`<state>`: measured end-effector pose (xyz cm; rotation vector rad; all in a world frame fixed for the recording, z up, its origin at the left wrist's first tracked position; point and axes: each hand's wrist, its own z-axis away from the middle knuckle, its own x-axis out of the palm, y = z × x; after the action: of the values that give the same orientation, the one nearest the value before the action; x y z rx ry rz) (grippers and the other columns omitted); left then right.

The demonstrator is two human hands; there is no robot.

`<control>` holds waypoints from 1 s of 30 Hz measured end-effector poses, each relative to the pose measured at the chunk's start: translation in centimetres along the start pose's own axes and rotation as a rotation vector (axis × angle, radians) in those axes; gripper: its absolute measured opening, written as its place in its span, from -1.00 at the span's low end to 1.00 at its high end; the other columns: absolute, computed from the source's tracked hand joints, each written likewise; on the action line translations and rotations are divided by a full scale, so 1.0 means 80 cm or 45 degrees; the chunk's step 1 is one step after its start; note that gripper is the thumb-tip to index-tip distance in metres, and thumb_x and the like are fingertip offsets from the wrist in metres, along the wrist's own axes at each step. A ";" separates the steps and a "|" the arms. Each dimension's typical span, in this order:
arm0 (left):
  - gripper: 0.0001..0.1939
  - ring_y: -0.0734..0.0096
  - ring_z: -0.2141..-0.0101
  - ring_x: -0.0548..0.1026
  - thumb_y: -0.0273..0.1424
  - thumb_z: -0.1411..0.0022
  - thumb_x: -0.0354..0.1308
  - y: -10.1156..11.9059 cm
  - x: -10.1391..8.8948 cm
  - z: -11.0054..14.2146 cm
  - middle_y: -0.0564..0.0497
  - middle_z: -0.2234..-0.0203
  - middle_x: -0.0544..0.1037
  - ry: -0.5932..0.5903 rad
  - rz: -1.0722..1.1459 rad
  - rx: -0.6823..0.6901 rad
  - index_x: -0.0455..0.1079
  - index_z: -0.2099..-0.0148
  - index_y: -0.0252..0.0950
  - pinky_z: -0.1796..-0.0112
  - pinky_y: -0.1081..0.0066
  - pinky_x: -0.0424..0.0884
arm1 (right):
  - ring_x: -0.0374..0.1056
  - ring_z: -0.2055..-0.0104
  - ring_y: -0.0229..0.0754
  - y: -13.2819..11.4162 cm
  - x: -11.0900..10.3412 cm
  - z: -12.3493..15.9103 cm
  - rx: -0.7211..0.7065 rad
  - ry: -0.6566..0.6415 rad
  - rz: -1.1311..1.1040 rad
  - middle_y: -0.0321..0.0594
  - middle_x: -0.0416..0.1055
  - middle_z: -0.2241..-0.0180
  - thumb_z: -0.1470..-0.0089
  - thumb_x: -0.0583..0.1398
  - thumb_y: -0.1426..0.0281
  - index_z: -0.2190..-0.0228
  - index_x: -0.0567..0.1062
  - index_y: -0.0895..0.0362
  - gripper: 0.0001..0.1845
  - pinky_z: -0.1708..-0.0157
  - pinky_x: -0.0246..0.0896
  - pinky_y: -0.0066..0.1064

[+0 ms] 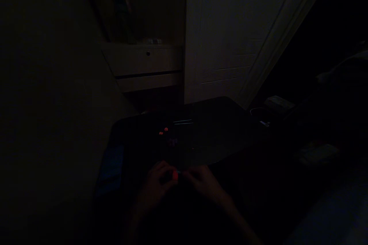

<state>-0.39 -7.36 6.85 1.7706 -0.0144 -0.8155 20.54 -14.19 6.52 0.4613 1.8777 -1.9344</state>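
Dimly, a small glowing orange-red piece (175, 175) shows at the fingertips of the left hand (156, 180), near the bench's close edge. The left grip is closed on it, thumb toward the wearer and fingers on the far side. The piece looks short and blocky, its longer axis pointing away from the body, across the line between the hands. The right hand (202, 180) comes in from the right, fingers bent and tips just beside the piece, so the left is the nearer of the two. A faint bluish sliver (179, 172) lies between the piece and the right fingertips; whether the right grip is closed on it, I cannot tell in such darkness.

Beyond the hands, the bench (218, 126) is dark and smooth with rounded corners and a faint sheen. On it, two little orange bits (163, 131) lie near each other, with a dull purplish lump (172, 142) just nearer the wearer, its outline too murky to name. Past them lies a pair of thin, pale, straight strips (183, 122), running left to right with a metallic-looking glint; they could be the arms of tweezers. Off to the left is a flat blue object (110, 168), roughly rectangular, its material unclear.
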 end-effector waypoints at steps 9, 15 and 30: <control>-0.84 0.15 0.18 0.59 -0.41 -0.09 0.43 0.001 0.001 -0.001 -0.01 0.26 0.64 0.017 -0.009 -0.014 0.66 0.22 -0.12 0.11 0.22 0.51 | 0.46 0.37 -0.17 0.001 -0.001 0.003 -0.091 -0.013 0.035 -0.22 0.63 0.40 -0.33 0.18 0.27 0.38 0.69 0.17 -0.63 0.32 0.18 -0.43; -0.85 0.17 0.19 0.59 -0.40 -0.12 0.41 -0.001 0.003 0.000 0.00 0.28 0.63 0.021 -0.015 -0.011 0.67 0.21 -0.11 0.12 0.23 0.50 | 0.45 0.41 -0.18 -0.018 -0.007 0.005 -0.103 -0.060 0.203 -0.20 0.65 0.40 -0.33 0.17 0.29 0.38 0.71 0.14 -0.63 0.39 0.11 -0.42; -0.83 0.14 0.17 0.59 -0.42 -0.10 0.39 -0.003 0.003 0.001 -0.02 0.25 0.63 0.016 0.004 -0.030 0.67 0.21 -0.14 0.10 0.21 0.48 | 0.36 0.42 -0.23 -0.019 -0.005 0.002 -0.070 -0.125 0.060 -0.24 0.59 0.45 -0.27 0.19 0.33 0.44 0.67 0.19 -0.66 0.42 0.08 -0.47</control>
<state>-0.33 -7.39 6.53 1.7532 0.0003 -0.7995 20.12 -14.30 8.05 0.3828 1.8365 -1.8365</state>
